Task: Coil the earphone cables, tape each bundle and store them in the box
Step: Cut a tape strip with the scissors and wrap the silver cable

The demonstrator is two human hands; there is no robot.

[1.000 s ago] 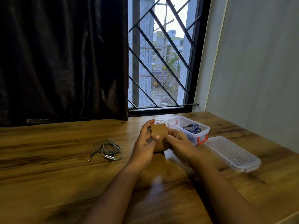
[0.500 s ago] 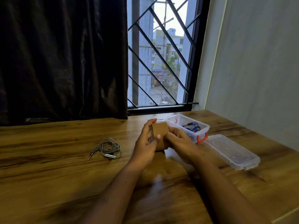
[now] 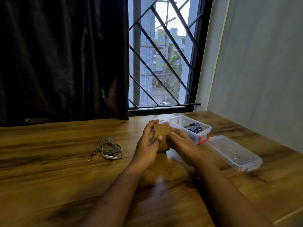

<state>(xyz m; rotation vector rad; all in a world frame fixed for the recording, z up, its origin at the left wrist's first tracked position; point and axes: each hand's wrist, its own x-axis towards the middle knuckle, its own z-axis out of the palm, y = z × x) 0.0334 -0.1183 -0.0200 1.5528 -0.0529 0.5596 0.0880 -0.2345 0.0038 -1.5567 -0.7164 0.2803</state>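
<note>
The tabletop [image 3: 49, 161] is warm brown wood streaked with darker grain. At mid-frame the roll of tape [image 3: 162, 136] is plain tan-brown. Right of it the box [image 3: 207, 132] is clear plastic with an orange-red clasp [image 3: 203, 139], holding a blue cable [image 3: 194, 128]. The lid [image 3: 232, 152] further right is clear too. Centre left lies a grey cable [image 3: 109, 149]. The curtain [image 3: 62, 59] is near-black brown; the window grille [image 3: 164, 54] forms black diagonals

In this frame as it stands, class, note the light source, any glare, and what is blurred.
Head view: daylight comes through the barred window, its sky washed out; head view: a pale sheen lies on the wooden table at bottom centre; head view: the near forearms look soft, the grey earphone cable sharper.
</note>
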